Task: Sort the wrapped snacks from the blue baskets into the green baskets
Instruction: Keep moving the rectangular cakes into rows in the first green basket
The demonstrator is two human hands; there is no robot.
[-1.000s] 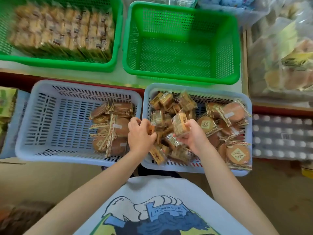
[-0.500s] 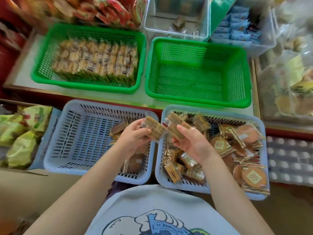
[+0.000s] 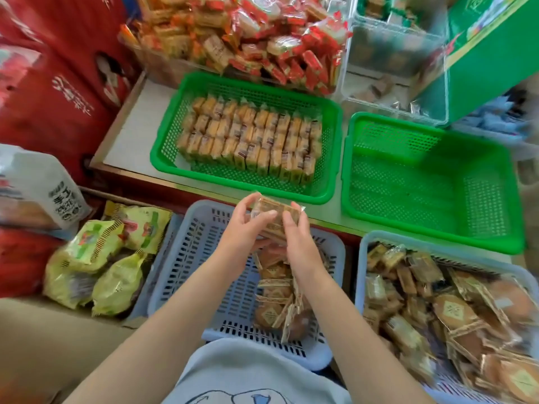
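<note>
My left hand (image 3: 243,225) and my right hand (image 3: 297,239) together hold a small stack of rectangular wrapped snacks (image 3: 275,218) above the far edge of the left blue basket (image 3: 186,258). That basket has round wrapped cakes (image 3: 277,298) along its right side. The right blue basket (image 3: 376,240) is full of mixed wrapped snacks (image 3: 431,304). Beyond them, the left green basket (image 3: 166,147) holds neat rows of rectangular snacks (image 3: 250,141). The right green basket (image 3: 423,182) holds nothing.
Yellow-green snack bags (image 3: 96,263) lie in a box to the left. Red-wrapped snacks (image 3: 262,33) pile up behind the green baskets. Clear plastic bins (image 3: 390,53) and a green carton (image 3: 490,53) stand at the back right; red cartons (image 3: 52,77) at the left.
Both hands lifted out of the right blue basket with rectangular snacks, brought them together into one stack and moved left and forward toward the left green basket. The view panned left and up.
</note>
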